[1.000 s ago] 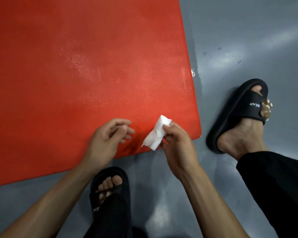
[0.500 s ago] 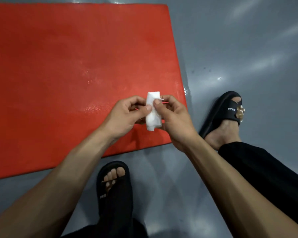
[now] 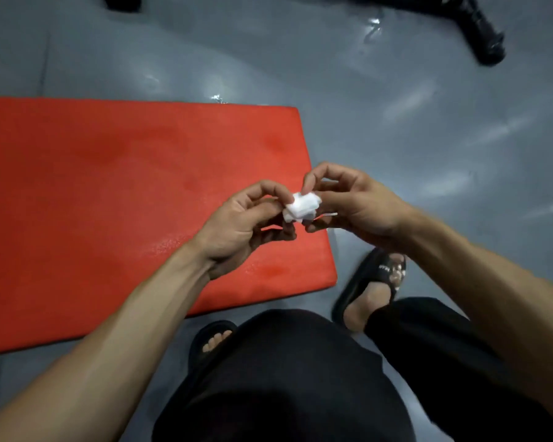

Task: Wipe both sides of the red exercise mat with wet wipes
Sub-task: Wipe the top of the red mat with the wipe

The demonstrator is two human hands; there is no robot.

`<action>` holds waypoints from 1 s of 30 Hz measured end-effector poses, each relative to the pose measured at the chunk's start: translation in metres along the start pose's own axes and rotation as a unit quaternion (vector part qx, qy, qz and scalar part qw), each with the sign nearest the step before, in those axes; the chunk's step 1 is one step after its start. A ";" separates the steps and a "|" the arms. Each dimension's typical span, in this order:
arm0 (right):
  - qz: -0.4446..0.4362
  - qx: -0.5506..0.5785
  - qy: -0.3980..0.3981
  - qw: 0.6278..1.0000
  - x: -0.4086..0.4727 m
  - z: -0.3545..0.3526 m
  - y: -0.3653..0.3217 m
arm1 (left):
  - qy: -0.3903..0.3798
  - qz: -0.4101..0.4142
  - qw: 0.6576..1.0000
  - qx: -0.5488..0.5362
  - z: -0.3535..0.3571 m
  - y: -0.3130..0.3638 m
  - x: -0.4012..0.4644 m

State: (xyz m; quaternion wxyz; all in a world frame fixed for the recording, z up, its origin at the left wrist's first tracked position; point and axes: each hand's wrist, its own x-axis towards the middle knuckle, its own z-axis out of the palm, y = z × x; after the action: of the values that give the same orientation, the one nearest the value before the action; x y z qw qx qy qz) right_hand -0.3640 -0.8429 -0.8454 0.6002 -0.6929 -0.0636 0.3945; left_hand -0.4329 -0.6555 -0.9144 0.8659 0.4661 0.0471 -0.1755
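Lying flat on the grey floor (image 3: 396, 129), stretching toward nine o'clock: red mat (image 3: 125, 193). Hovering above its three o'clock edge: crumpled white wipe (image 3: 301, 206), being pinched at both ends by left hand (image 3: 240, 224) and right hand (image 3: 355, 202), fingers curled. Standing at five o'clock: black sandals (image 3: 374, 279).

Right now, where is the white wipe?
In the head view, the wet wipe is bunched between the left hand and right hand, above the red mat's right end.

Both hands (image 3: 300, 212) now lift off the red mat (image 3: 109, 202), bunching the wipe (image 3: 301, 207) into a wad between them.
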 end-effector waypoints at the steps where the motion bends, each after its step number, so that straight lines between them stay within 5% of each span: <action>1: 0.005 -0.015 -0.013 1.000 0.001 -0.003 -0.010 | -0.004 0.005 1.000 0.002 0.001 0.006 0.001; 6: 0.053 -0.085 -0.045 0.994 0.013 -0.016 -0.027 | 0.015 0.029 0.998 0.059 0.005 0.010 0.012; 11: 0.085 -0.083 0.018 0.993 0.020 -0.028 0.021 | 0.090 0.049 0.979 0.175 -0.001 -0.038 0.041; 15: 0.170 -0.033 0.046 0.984 0.015 -0.039 0.094 | 0.125 -0.023 0.984 0.121 -0.005 -0.085 0.061; 22: 0.183 0.133 0.211 0.951 0.005 -0.036 0.202 | 0.137 -0.196 0.971 0.029 -0.009 -0.180 0.073; 26: 0.219 0.178 0.260 0.923 -0.004 -0.045 0.246 | 0.083 -0.264 0.958 0.080 -0.016 -0.229 0.074; 30: 0.237 0.188 0.228 0.926 0.001 -0.054 0.270 | 0.035 -0.284 0.949 0.131 -0.017 -0.255 0.069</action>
State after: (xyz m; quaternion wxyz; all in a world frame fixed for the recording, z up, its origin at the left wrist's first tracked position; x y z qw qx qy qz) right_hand -0.4345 -0.9579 -1.0859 0.6065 -0.6338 0.3163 0.3612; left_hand -0.4560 -0.7882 -1.1426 0.7096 0.5485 0.1845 -0.4020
